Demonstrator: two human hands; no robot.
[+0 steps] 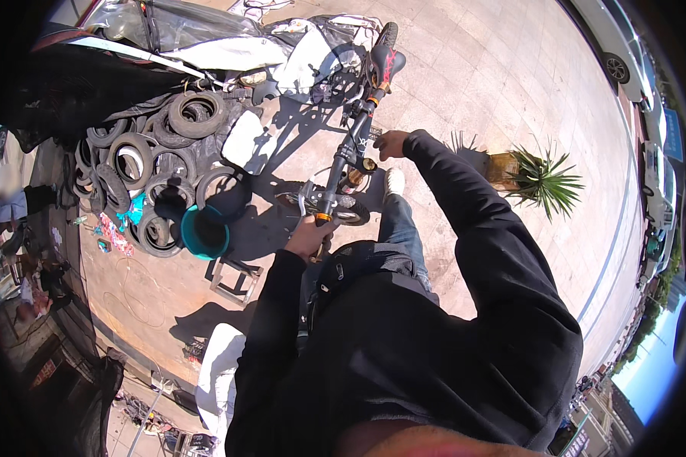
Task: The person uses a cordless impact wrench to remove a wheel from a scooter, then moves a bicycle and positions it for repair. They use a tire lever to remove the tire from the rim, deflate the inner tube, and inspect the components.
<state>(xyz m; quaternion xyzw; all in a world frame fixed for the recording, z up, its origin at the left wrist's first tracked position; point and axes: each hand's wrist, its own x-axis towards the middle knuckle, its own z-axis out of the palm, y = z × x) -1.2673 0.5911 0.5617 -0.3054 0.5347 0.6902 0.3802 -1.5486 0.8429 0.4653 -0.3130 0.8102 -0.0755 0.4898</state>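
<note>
Prob. stiff & heavy, this handlebar (pixel 350 147); best hold its ends. L hand (pixel 309 236) wraps the near end; R hand (pixel 391 144) is curled, can't tell if holding anything.

Plain black long-sleeved top (pixel 442 358), roomy black sleeves (pixel 492 236) wrinkled along the arms, narrowing toward the wrists, faded blue jeans (pixel 402 234), pale off-white shoe (pixel 394 182)

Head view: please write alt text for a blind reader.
A person's left hand grips a bicycle handlebar, the right hand close to it. Tyres lie piled at left beside a teal tub; a spiky plant at right.
</note>
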